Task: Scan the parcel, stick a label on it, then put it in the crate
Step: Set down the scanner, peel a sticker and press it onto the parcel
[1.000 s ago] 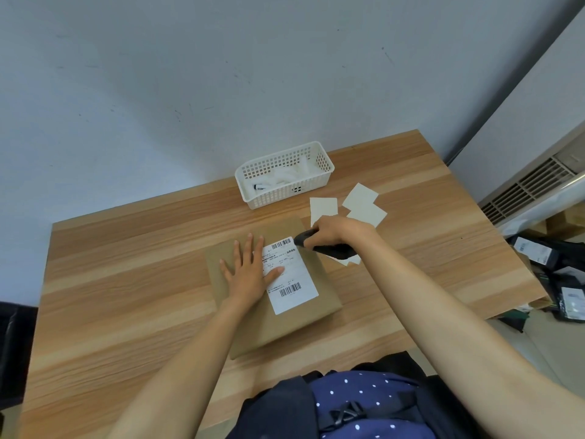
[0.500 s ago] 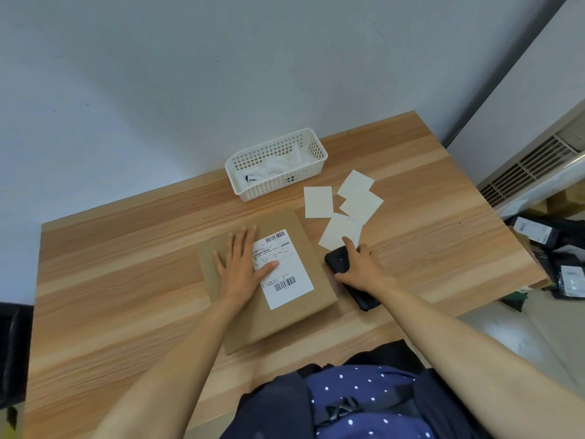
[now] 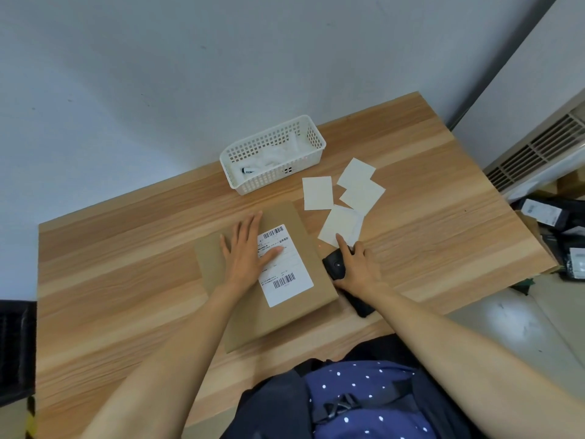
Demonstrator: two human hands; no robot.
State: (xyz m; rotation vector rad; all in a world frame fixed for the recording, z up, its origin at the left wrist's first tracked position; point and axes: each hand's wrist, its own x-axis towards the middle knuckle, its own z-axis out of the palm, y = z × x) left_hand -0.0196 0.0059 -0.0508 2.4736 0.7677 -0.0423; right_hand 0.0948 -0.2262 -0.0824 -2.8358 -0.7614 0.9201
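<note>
Parcel (image 3: 253, 299): a flat brown cardboard package lying on the wooden worktop (image 3: 110, 280) near its front edge, turned at a slight angle, plain on all visible faces.
Shipping label (image 3: 286, 264): a white rectangular sheet stuck to the parcel's top, on its right half, with one barcode near the far end and another near the close end; small printed lines between them are too fine to read.
Left hand (image 3: 250, 248): laid flat, palm down, on the parcel's top, its fingers spread apart and the thumb resting on the shipping label's left edge.
Right hand (image 3: 357, 270): resting over a black handheld scanner (image 3: 335, 267), fingers loosely spread across it rather than wrapped tight; the index fingertip touches the nearest blank label.
Scanner position: lying on the worktop just beside the parcel's right edge, its handle pointing toward the person.
Blank labels (image 3: 318, 193): four pale squarish sheets scattered on the worktop beyond the scanner, some overlapping.
Crate (image 3: 272, 155): a white perforated plastic basket at the far side of the worktop, by the wall, holding some pale items hard to make out.
</note>
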